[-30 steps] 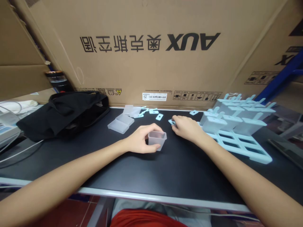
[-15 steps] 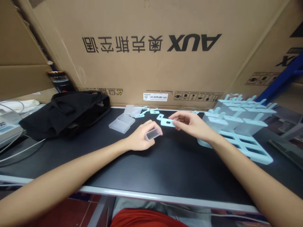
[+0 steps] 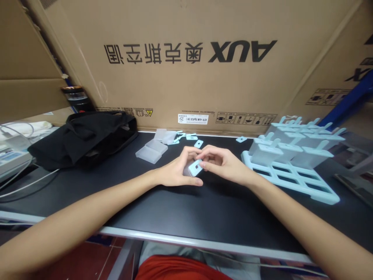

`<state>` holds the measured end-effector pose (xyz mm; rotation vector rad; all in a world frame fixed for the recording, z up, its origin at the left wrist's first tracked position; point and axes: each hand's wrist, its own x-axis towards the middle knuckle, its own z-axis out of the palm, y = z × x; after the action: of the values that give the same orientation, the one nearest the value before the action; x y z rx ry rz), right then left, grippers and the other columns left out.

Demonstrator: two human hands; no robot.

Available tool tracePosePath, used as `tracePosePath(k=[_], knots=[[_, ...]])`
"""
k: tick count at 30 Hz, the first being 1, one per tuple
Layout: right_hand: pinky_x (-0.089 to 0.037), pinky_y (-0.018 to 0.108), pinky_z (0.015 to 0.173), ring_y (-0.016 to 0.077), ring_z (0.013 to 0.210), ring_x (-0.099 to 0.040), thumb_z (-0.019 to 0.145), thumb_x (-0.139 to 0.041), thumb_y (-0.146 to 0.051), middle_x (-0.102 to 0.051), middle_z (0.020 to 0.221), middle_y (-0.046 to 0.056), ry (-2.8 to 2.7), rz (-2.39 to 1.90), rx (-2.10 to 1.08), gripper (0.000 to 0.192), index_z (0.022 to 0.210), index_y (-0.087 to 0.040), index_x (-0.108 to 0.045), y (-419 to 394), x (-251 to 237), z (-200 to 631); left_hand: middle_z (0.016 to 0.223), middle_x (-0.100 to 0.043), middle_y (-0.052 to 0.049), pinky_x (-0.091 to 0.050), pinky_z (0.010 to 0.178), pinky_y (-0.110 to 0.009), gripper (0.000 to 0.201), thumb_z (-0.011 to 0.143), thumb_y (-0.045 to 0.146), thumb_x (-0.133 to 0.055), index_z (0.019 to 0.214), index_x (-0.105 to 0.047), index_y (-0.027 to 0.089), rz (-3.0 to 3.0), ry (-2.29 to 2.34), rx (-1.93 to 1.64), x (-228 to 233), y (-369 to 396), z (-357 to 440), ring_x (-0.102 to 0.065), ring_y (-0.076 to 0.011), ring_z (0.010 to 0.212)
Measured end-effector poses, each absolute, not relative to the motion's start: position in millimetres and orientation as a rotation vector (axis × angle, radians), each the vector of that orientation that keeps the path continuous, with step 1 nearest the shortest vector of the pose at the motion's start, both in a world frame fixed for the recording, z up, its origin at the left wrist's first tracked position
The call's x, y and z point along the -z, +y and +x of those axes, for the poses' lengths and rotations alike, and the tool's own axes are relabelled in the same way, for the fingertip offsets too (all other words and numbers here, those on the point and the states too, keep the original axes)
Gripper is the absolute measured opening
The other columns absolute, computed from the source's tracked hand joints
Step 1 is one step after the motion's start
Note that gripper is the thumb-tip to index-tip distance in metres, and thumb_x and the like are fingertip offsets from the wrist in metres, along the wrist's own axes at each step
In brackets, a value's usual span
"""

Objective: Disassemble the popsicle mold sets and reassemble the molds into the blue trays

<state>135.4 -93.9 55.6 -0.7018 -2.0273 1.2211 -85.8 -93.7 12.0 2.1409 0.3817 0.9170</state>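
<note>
My left hand (image 3: pixel 176 173) grips a small clear plastic cup (image 3: pixel 186 170), tipped on its side over the black table (image 3: pixel 186 210). My right hand (image 3: pixel 223 163) pinches a light blue lid with a slot (image 3: pixel 195 168) and presses it against the cup's mouth, so both hands meet at the table's middle. The cup is mostly hidden by my fingers.
A light blue mould tray (image 3: pixel 294 179) with several capped cups (image 3: pixel 279 149) stands at the right. Loose clear cups (image 3: pixel 151 151) and blue lids (image 3: pixel 198 143) lie farther back. A black bag (image 3: pixel 84 136) sits at the left, a large cardboard box (image 3: pixel 186 58) behind.
My right hand picked a blue lid off the table and carried it left to the cup. My left hand tipped the cup onto its side.
</note>
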Motion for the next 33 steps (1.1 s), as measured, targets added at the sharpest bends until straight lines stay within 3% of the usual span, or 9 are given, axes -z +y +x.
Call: tracePosePath(k=[6,9,14,17,20,25,33], knots=[[-0.055,0.033,0.082,0.0157,0.087,-0.063,0.081,-0.078,-0.034,-0.065,0.097,0.005,-1.952,-0.707,-1.302,0.032,0.103,-0.017,-0.062,-95.7,-54.0,135.6,0.128,-0.056,-0.012,-0.047,0.100,-0.045,0.073,0.076,0.067,-0.073,0.130,-0.047,0.026,2.284,0.441,-0.850,-13.5,-87.9,-90.7,-0.059,-0.0289,0.116],[-0.054,0.031,0.080,0.0139,0.083,-0.061,0.077,-0.082,-0.032,-0.063,0.093,0.003,-1.960,-0.685,-1.271,0.036,0.104,-0.018,-0.062,-97.4,-53.3,136.0,0.120,-0.060,-0.011,-0.046,0.097,-0.041,0.067,0.080,0.074,-0.063,0.119,-0.056,0.021,2.315,0.405,-0.826,-19.9,-89.1,-90.9,-0.059,-0.0274,0.108],[-0.054,0.032,0.079,0.0146,0.081,-0.063,0.090,-0.067,-0.036,-0.066,0.095,0.005,-2.010,-0.693,-1.183,0.026,0.107,-0.018,-0.062,-84.5,-49.9,140.8,0.093,-0.062,-0.003,-0.046,0.075,-0.027,0.035,0.090,0.047,-0.061,0.109,-0.057,0.019,2.419,0.480,-0.794,-25.4,-96.0,-90.9,-0.056,-0.0150,0.076],[-0.054,0.032,0.074,0.0151,0.076,-0.063,0.098,-0.049,-0.034,-0.067,0.091,0.005,-2.137,-0.928,-0.792,0.023,0.104,-0.017,-0.062,-60.5,-46.3,137.0,0.078,-0.057,0.003,-0.042,0.064,-0.023,0.028,0.084,0.035,-0.060,0.108,-0.056,0.021,2.487,0.536,-0.708,-27.1,-99.7,-91.1,-0.050,-0.0114,0.063],[-0.052,0.032,0.076,0.0168,0.078,-0.063,0.096,-0.045,-0.023,-0.069,0.093,0.008,-2.408,-1.080,-0.303,0.021,0.102,-0.015,-0.063,-30.3,-44.8,119.1,0.074,-0.057,0.004,-0.042,0.064,-0.023,0.027,0.078,0.031,-0.059,0.104,-0.057,0.022,2.547,0.586,-0.645,-28.8,-102.1,-90.8,-0.050,-0.0119,0.062],[-0.046,0.033,0.096,0.0223,0.108,-0.061,0.090,-0.050,-0.013,-0.064,0.123,0.014,-2.652,-1.018,-0.060,0.030,0.118,-0.013,-0.063,11.6,-49.4,70.6,0.082,-0.065,0.002,-0.045,0.065,-0.025,0.031,0.075,0.032,-0.058,0.104,-0.058,0.023,2.689,0.609,-0.585,-27.8,-104.7,-88.3,-0.055,-0.0142,0.066],[-0.049,0.033,0.074,0.0291,0.106,-0.063,0.086,-0.050,-0.007,-0.065,0.118,0.018,-2.930,-1.060,0.272,0.032,0.112,-0.014,-0.068,30.0,-55.4,37.6,0.078,-0.061,0.002,-0.045,0.061,-0.027,0.032,0.077,0.040,-0.059,0.104,-0.066,0.025,2.898,0.554,-0.568,-23.6,-103.0,-88.2,-0.056,-0.0154,0.064]])
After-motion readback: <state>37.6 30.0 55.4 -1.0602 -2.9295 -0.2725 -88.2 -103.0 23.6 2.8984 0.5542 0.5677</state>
